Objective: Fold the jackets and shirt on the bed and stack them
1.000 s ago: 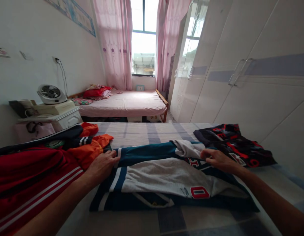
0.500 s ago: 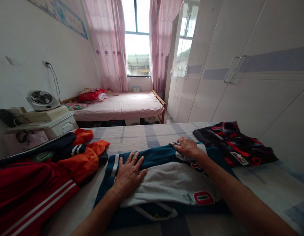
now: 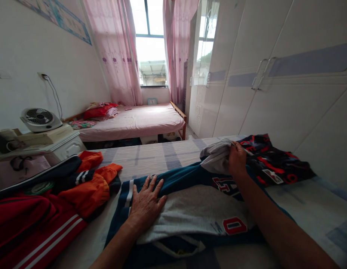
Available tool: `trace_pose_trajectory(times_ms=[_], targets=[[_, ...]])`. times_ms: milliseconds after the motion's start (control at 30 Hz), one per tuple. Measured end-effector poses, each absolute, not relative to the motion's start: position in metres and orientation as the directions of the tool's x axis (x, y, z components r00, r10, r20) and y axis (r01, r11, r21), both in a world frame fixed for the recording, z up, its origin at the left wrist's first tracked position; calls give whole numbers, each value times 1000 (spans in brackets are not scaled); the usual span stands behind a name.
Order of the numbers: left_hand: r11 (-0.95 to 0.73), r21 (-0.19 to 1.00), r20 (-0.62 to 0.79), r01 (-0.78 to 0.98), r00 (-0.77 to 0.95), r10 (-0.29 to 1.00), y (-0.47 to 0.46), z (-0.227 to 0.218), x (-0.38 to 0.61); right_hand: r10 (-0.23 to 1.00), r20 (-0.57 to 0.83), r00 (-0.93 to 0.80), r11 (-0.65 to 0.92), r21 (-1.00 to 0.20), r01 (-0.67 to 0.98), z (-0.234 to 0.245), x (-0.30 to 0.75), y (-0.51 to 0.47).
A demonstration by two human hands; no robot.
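Note:
A teal and grey sweatshirt point(image 3: 193, 207) with red-edged letters lies spread on the bed in front of me. My left hand point(image 3: 147, 201) rests flat on its left part, fingers spread, beside the white stripes. At its far right, my right hand point(image 3: 237, 158) is closed on a bunched grey part of the sweatshirt, raised off the bed. Whether that part is a hood or a sleeve, I cannot tell. A dark folded garment point(image 3: 277, 160) with red lettering lies just beyond my right hand.
Red and orange clothes point(image 3: 89, 186) are heaped on the left of the checked bed sheet point(image 3: 151, 155). Behind stand a pink-covered bed point(image 3: 140, 121) and a cabinet point(image 3: 68, 145) with a fan point(image 3: 40, 117). A white wardrobe point(image 3: 226, 108) lines the right side.
My right hand has moved right and lifted the grey part of the sweatshirt, uncovering more of the lettering. My left hand has stayed flat on the cloth. The view has shifted slightly.

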State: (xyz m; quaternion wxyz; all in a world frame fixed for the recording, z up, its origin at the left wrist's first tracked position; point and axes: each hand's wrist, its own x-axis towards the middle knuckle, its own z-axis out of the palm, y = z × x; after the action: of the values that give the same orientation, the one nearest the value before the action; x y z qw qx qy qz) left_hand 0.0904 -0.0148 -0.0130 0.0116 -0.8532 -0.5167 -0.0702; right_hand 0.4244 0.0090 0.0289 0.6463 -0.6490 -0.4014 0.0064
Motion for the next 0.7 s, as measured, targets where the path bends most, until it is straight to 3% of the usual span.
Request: trace_pose_trajectory(times_ms=[67,100,200,267,333,433,533,700], targets=[[-468,59,126,882,459,880,-14,-13,90,548,536,642,246,-837,489,43,412,-11],[-469,61,123,881,459,880,-14,-13,90,619,546,564,265,-822,505,49,406,-23],[-468,60,118,882,459,880,-13,-15,90,890,442,110,324,-784,530,56,398,-63],[-472,53,121,880,463,878,-12,-17,90,947,305,-102,313,-802,509,52,405,-82],[-472,51,119,880,464,878,-12,-18,89,963,265,-41,244,-804,542,43,418,-90],[-461,76,61,884,458,887,-10,-14,88,920,350,178,136,-710,691,25,439,-85],[-452,137,23,882,453,891,-4,0,91,901,422,100,159,-534,830,6,455,-72],[-706,232,159,669,690,706,9,26,122,958,274,83,27,-378,925,-25,470,-57]])
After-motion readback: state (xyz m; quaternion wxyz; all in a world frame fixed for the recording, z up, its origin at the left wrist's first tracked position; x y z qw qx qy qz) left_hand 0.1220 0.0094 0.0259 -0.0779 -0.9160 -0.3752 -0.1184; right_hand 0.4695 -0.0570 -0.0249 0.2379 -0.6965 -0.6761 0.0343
